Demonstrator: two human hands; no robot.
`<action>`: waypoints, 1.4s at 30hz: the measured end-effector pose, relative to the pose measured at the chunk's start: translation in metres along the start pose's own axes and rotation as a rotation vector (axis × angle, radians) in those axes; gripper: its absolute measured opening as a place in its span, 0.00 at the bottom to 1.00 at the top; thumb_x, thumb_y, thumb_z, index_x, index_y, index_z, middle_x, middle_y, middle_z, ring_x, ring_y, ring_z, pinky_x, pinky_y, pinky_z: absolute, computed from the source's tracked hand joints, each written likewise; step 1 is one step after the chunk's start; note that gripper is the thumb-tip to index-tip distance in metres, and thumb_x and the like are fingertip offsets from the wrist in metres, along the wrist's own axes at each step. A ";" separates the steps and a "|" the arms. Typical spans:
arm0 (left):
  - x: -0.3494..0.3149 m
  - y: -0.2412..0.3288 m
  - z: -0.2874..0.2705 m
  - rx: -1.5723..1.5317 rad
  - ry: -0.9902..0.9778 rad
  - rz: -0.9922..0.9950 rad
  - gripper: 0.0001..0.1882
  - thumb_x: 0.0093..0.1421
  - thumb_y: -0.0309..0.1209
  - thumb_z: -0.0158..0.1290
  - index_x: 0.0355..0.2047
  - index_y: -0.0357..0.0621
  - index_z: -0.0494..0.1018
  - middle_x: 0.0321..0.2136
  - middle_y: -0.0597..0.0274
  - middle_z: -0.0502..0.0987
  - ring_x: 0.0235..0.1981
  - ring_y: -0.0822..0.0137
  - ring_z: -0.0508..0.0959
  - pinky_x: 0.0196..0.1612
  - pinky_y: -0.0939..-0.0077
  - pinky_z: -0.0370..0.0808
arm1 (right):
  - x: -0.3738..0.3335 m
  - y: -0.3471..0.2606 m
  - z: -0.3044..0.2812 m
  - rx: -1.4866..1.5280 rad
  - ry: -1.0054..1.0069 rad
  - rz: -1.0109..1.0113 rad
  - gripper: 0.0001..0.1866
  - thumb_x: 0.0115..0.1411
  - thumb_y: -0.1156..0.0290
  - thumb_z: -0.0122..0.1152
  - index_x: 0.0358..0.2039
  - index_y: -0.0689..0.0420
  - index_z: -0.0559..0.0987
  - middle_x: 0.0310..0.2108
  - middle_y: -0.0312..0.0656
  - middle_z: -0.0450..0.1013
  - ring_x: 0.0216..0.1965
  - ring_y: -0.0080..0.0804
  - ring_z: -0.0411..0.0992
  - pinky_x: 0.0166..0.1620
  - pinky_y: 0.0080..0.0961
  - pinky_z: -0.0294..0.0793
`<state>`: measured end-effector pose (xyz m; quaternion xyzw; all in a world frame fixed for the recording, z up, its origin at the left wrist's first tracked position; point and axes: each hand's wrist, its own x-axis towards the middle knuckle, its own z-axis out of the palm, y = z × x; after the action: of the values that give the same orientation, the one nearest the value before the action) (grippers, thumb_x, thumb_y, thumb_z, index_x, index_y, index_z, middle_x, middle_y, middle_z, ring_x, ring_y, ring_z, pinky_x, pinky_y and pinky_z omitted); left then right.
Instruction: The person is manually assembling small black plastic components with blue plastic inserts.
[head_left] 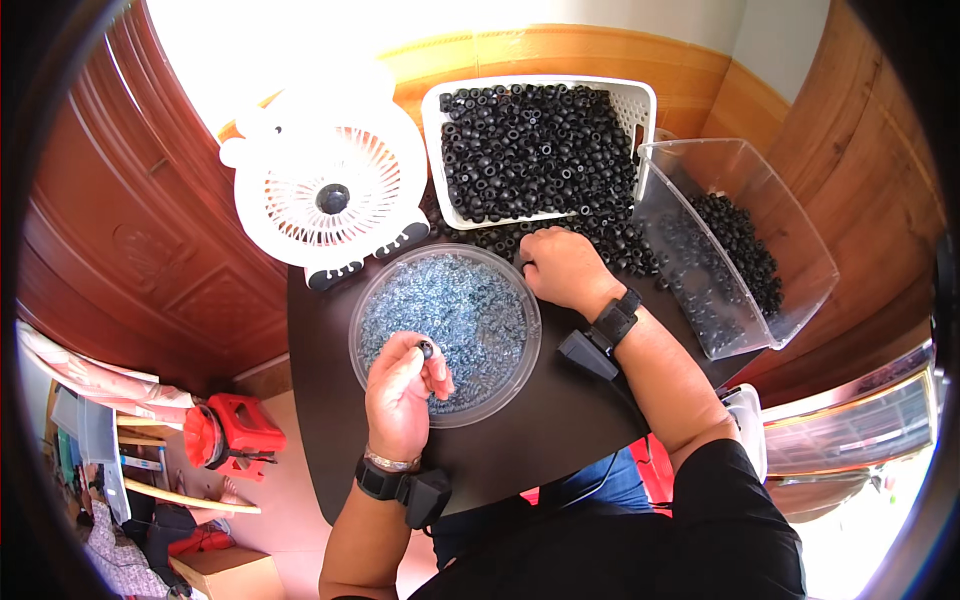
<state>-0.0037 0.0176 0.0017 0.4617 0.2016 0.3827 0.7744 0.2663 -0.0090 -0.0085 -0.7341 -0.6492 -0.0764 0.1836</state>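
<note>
My left hand point(400, 395) is closed over the near left part of a round clear tub point(534, 345). Between its thumb and fingers is a small black round cap point(426, 349) with a hole. The tub is filled with many small translucent bluish pieces point(450, 305). My right hand point(568, 268) is at the tub's far right rim, beside loose black caps point(615, 243) on the table. Its fingers are curled together; a dark spot shows at the fingertips, but I cannot make out what they hold.
A white basket point(648, 110) heaped with black caps stands at the back of the dark table point(560, 410). To its right, a clear bin point(800, 215) holds more caps and leans. A white fan point(333, 190) is at the back left. Another person's leg point(228, 497) shows at lower left.
</note>
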 end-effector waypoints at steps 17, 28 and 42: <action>-0.002 -0.007 0.003 0.028 -0.143 -0.055 0.12 0.63 0.37 0.47 0.37 0.40 0.71 0.29 0.60 0.76 0.25 0.72 0.73 0.30 0.81 0.68 | -0.028 -0.100 -0.019 1.795 -0.245 0.081 0.07 0.61 0.78 0.57 0.40 0.60 0.79 0.33 0.35 0.75 0.32 0.18 0.72 0.37 0.18 0.73; -0.003 0.001 0.009 0.125 -0.049 -0.154 0.12 0.64 0.36 0.45 0.39 0.39 0.70 0.28 0.62 0.76 0.22 0.76 0.72 0.26 0.84 0.66 | -0.030 -0.105 -0.014 1.475 -0.019 -0.111 0.03 0.61 0.79 0.56 0.35 0.60 0.77 0.29 0.38 0.74 0.26 0.22 0.74 0.29 0.20 0.75; -0.004 -0.006 0.006 0.334 -0.067 -0.090 0.10 0.63 0.34 0.46 0.39 0.40 0.69 0.21 0.69 0.70 0.18 0.81 0.66 0.22 0.88 0.63 | -0.030 -0.103 -0.039 1.139 -0.247 0.094 0.09 0.57 0.69 0.66 0.33 0.61 0.80 0.27 0.35 0.75 0.28 0.16 0.71 0.31 0.17 0.71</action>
<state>0.0003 0.0092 -0.0009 0.5869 0.2568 0.2934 0.7095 0.1658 -0.0416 0.0342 -0.5513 -0.5714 0.3789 0.4754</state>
